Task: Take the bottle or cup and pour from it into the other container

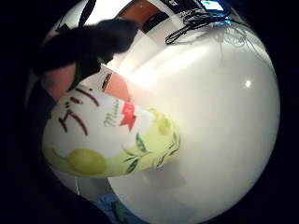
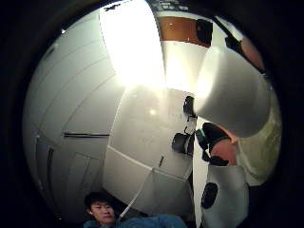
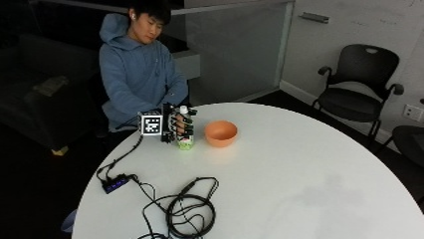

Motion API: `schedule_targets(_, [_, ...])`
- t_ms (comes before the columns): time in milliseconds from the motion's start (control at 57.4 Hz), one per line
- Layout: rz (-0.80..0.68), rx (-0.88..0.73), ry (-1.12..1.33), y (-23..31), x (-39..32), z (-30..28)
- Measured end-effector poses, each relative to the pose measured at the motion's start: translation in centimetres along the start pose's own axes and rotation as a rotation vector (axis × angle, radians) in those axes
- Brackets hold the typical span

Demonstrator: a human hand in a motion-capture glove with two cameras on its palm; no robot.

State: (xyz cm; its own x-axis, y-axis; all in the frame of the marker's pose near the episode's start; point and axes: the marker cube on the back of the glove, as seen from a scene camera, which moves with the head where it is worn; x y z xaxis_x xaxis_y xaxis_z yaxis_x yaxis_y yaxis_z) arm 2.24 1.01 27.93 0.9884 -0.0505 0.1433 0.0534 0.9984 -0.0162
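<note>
My gloved right hand [image 3: 177,124] grips a small bottle [image 3: 185,143] with a white and green lemon label, held upright at the near left of the round white table [image 3: 298,174]. Its base is at the table surface; I cannot tell whether it still touches. An orange bowl [image 3: 220,133] stands just to the right of the bottle, apart from it. The little finger side palm view shows the label [image 1: 112,140] close to the palm with a gloved finger [image 1: 88,39] curled round it. In the thumb side palm view the bottle's white upper part [image 2: 232,95] fills one side.
A coil of black cable [image 3: 189,209] and a small hub [image 3: 114,184] lie on the table's front left. Two black chairs [image 3: 358,94] stand beyond the table on the right. The person's bare hand is hidden behind the gloved one.
</note>
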Motion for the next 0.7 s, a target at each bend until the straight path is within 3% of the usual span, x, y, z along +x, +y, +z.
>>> schedule_targets(87, [-0.132,0.132,0.004,-0.8,0.2,0.7])
schedule_targets(157, [-0.057,0.075,0.040,-0.5,-0.2,1.1])
schedule_targets(227, [-0.106,0.118,0.104,-0.9,-0.5,2.1])
schedule_targets(314, [-0.067,0.039,0.203,-1.0,-1.6,3.2])
schedule_targets(384, [-0.135,0.067,0.308,-3.1,-3.0,4.0])
schedule_targets(488, [-0.165,-0.197,0.507,-2.9,-4.8,5.5])
schedule_targets(697, [-0.278,-0.439,1.028,-5.2,-7.0,9.3])
